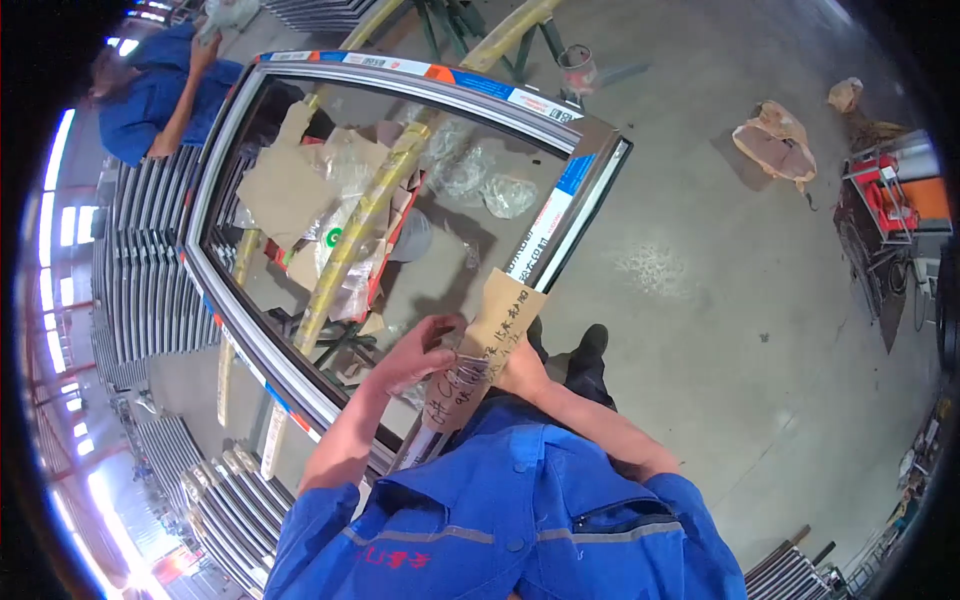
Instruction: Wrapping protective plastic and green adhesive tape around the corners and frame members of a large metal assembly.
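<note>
A large window frame (335, 70), silvery with blue, orange and white tape, lies across wooden supports in front of me. Around its near right side bar sits a brown cardboard piece (500, 310) with handwriting on it. My left hand (420, 355) is at the cardboard's left edge, inside the frame's opening, its fingers curled against it and the thumb a little apart. On the outer side, my right hand (520, 370) grips the cardboard against the bar; its fingertips are hidden behind it.
Yellow-wrapped beams (350, 235) run beneath the frame, near a red-edged box (393, 250) with cardboard and plastic film. At the upper left a co-worker (160, 90) in blue stands beside stacked metal profiles (150, 260). Torn brown paper (775, 145) and a red-loaded cart (890, 200) are to the right.
</note>
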The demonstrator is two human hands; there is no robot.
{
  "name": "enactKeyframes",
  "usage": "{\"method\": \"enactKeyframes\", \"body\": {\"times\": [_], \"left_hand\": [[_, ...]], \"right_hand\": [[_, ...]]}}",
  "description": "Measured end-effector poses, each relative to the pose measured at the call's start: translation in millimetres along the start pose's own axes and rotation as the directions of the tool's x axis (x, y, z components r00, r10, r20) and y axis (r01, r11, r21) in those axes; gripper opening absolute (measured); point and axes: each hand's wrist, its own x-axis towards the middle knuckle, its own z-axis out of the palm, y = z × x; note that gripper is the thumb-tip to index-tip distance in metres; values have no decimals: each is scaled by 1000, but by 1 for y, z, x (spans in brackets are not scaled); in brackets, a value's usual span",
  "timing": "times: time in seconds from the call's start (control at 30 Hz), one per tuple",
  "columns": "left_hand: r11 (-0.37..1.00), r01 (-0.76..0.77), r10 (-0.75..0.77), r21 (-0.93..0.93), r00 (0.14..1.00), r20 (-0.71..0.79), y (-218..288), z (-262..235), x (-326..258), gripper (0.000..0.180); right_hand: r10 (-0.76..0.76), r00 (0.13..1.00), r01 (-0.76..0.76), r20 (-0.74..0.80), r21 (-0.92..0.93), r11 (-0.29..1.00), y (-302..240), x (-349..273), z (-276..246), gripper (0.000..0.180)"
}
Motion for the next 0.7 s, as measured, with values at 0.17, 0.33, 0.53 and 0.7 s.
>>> {"method": "enactKeyframes", "body": {"times": [0.17,0.33,0.53,0.7], "left_hand": [[998,25,-4,-52,926,377,-43,-22,29,103],[989,136,-92,-53,864,495,-10,-11,31,100],[999,39,-33,0,858,512,-3,-11,29,99],[998,42,-11,-41,821,571,3,-24,41,100]], "right_hand": [[-102,994,102,22,-1,995,6,3,8,55],[161,986,-168,47,298,940,3,-9,-3,46],[360,819,-542,446,808,233,-6,-13,-8,47],[345,666,-645,661,278,711,57,-93,-9,35]]}}
